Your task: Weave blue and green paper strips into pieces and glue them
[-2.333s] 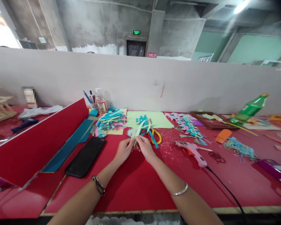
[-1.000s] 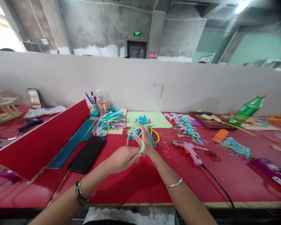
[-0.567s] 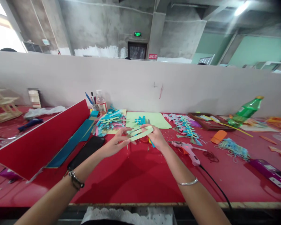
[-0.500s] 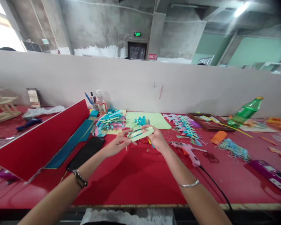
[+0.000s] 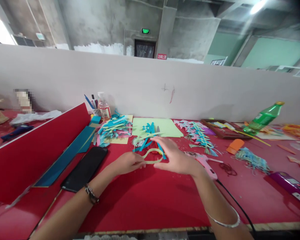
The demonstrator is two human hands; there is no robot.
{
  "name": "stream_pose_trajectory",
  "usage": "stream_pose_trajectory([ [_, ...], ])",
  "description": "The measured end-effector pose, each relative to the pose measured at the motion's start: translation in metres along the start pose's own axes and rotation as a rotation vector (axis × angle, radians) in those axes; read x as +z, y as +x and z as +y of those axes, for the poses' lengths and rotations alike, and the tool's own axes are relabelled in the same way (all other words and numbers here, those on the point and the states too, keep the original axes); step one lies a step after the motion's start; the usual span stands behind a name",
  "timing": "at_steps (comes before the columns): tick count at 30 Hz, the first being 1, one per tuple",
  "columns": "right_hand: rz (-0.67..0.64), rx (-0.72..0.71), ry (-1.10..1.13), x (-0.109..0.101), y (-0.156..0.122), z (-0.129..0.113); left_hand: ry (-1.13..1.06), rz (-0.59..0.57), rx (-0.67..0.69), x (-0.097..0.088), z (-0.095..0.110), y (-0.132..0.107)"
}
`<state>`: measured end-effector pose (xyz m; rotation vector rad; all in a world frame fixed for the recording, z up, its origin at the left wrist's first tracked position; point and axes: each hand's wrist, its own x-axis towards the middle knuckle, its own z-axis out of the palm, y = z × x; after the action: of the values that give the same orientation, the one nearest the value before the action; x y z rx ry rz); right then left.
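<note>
A pale green paper strip point(image 5: 153, 162) is bent into a loop above the red table. My left hand point(image 5: 130, 162) pinches the strip's left end, fingers closed on it. Around the loop's right end, my right hand point(image 5: 178, 158) is open, thumb and fingers apart; whether it touches the paper I cannot tell. Just beyond the hands lie blue and pale green woven strips point(image 5: 150, 130) with a dark pointed blade beside them. To the right of my right hand rests a pink glue gun point(image 5: 207, 166), partly hidden by that hand.
A pile of cut paper strips point(image 5: 115, 128) lies back left, near a clear bottle point(image 5: 104, 107). Woven pink and blue pieces point(image 5: 198, 135) lie back right. A black phone point(image 5: 85, 168) is by my left arm, beside a red upright panel point(image 5: 45, 150). A green bottle point(image 5: 265, 117) leans at right.
Both hands have come lower and nearer. The strip, earlier stretched flat between both hands, now curves in a loop. My right hand's fingers have spread apart. The view has shifted slightly.
</note>
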<state>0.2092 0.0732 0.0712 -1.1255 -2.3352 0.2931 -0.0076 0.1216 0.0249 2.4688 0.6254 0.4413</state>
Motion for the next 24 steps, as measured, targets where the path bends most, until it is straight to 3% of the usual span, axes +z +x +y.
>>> stream_pose_trajectory([
  [5,-0.204,-0.010,0.073,0.051,0.009,0.008,-0.039,-0.039,0.027,0.005,0.002,-0.006],
  [7,-0.202,-0.010,0.050,0.060,0.010,0.007,-0.046,-0.029,0.017,0.004,-0.001,-0.008],
  [11,-0.101,0.015,0.069,0.063,0.009,0.001,0.003,-0.011,-0.025,0.002,-0.005,-0.010],
  [16,-0.123,0.104,0.197,0.069,0.004,0.003,-0.060,0.080,-0.015,0.004,-0.001,-0.010],
  [22,0.016,0.180,0.243,0.074,0.006,0.011,-0.196,0.355,-0.220,0.010,-0.011,-0.010],
  [24,0.027,0.189,0.283,0.073,0.007,0.011,-0.291,0.354,-0.261,0.011,-0.013,-0.009],
])
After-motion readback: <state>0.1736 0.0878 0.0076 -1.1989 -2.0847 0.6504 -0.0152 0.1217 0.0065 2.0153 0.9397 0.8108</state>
